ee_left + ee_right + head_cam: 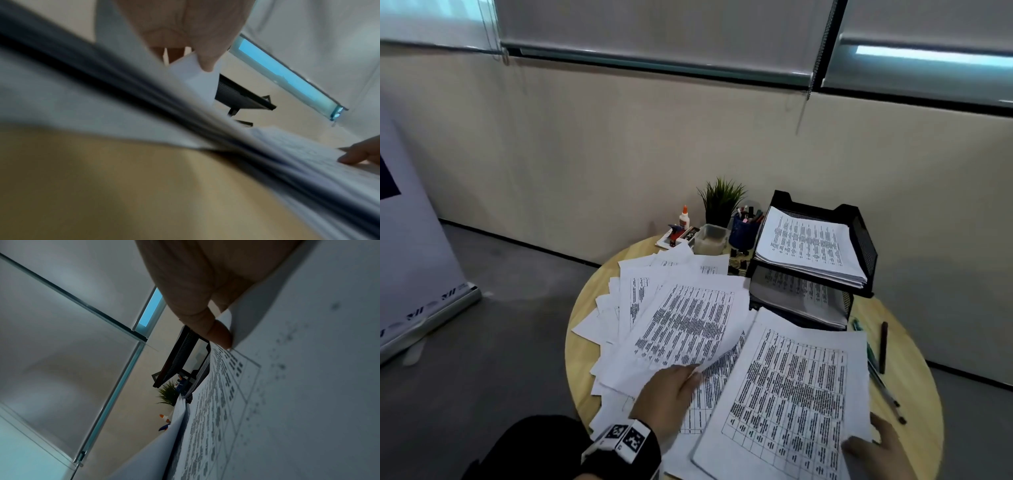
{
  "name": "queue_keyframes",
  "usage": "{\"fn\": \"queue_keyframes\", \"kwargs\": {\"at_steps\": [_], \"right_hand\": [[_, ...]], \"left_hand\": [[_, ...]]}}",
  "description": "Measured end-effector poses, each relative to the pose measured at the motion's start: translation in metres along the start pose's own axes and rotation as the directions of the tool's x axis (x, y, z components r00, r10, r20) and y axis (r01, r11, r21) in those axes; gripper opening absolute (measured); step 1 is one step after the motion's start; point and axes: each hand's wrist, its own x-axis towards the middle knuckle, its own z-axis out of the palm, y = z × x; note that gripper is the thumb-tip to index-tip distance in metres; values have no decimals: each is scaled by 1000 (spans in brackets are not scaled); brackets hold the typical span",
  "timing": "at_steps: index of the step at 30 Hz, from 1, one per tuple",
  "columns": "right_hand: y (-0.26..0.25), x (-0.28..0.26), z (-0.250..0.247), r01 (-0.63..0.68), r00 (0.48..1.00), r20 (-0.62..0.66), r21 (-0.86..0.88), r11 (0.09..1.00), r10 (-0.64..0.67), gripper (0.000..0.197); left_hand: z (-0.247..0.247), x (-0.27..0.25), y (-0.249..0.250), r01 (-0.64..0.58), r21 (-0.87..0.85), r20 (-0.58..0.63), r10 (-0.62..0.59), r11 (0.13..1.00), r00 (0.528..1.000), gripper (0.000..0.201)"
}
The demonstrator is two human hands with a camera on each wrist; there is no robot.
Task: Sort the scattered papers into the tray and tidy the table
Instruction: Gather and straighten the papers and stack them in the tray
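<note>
Printed sheets with tables lie scattered point(654, 308) across the left half of the round wooden table point(914, 428). My left hand point(671, 390) pinches the lower corner of the top loose sheet point(688, 325); the left wrist view shows my thumb on that corner of the sheet point(195, 71). My right hand point(876, 448) grips the near right corner of a neat stack of papers point(791, 401), thumb on top, as the stack point(308, 386) shows in the right wrist view. The black two-tier mesh tray point(863, 240) stands behind, papers in both tiers.
Pens point(883, 346) lie on the table right of the stack. Behind the papers stand a small plant point(720, 202), a blue pen cup point(744, 229), a glue bottle point(684, 216), a clear plastic box point(710, 238) and binder clips point(738, 263). A roll-up banner point(414, 257) stands on the floor at left.
</note>
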Motion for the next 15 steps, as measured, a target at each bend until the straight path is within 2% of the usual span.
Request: {"fn": "queue_keyframes", "kwargs": {"at_steps": [2,4,6,9,12,15], "right_hand": [[7,3,-3,50,999,18,38,998,-50,70],[14,2,-5,97,994,52,6,995,-97,60],[18,-2,-5,102,989,108,10,995,-102,50],[19,-8,-5,68,989,132,37,997,-72,41],[20,-8,-4,58,983,170,63,996,-68,44],[23,-7,-4,82,978,189,63,995,-93,47]], "left_hand": [[-2,-6,8,18,-153,64,-8,988,998,26],[-1,-12,14,72,-316,125,-34,946,992,26],[0,-18,20,105,-386,164,-44,917,985,34],[3,-26,38,126,-390,215,-43,912,976,39],[10,-35,53,94,-347,272,4,933,962,35],[20,-43,60,35,-302,310,63,953,949,41]]}}
